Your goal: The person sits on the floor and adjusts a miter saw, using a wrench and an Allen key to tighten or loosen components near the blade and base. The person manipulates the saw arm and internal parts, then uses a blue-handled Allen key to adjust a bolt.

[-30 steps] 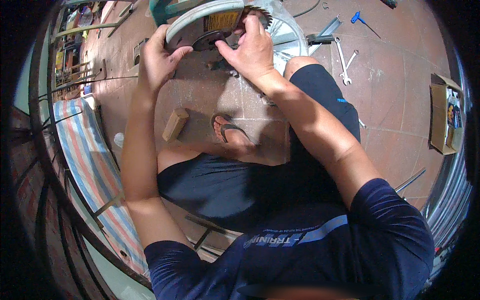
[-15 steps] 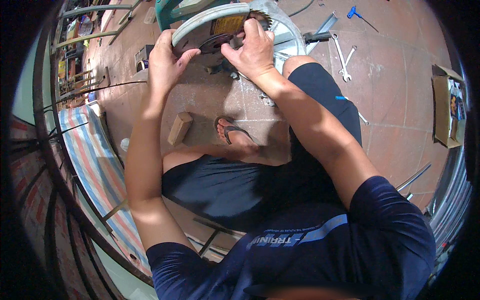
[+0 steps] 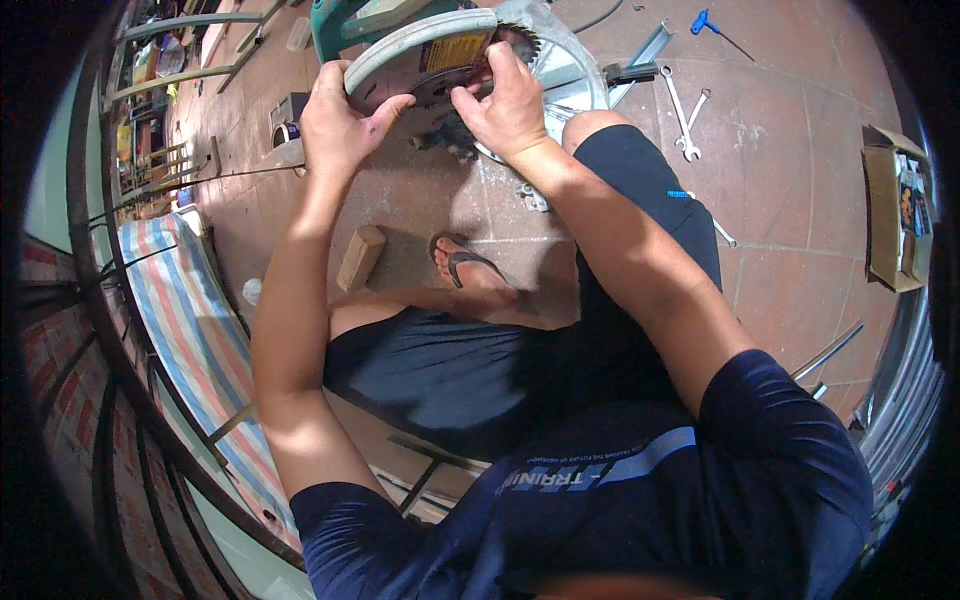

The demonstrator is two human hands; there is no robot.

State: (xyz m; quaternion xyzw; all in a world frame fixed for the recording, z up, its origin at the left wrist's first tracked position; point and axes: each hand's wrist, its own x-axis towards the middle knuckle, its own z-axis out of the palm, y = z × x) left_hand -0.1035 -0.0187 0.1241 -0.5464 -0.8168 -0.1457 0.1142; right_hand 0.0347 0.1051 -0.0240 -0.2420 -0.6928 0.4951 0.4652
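Left hand grips the outer rim of the curved metal blade guard of a circular saw; thumb and fingers are closed around the guard edge. Right hand rests against the toothed saw blade and the hub area, fingers curled and pinching at a part near the blade centre; what exactly is pinched cannot be made out. The saw sits on the tiled floor at the top of the view, directly ahead of the seated person's knees.

Containers: one open cardboard box stands at the right edge, holding several flat printed packs; their number cannot be told.

Count of loose items on the floor: two open-ended wrenches lying crossed just right of the saw; one blue-handled T-key beyond them; one wooden block beside the sandalled foot.

Edges and clearance: a striped folding cot borders the left side. The box and metal rails bound the right. Bare tile lies between the wrenches and the box.
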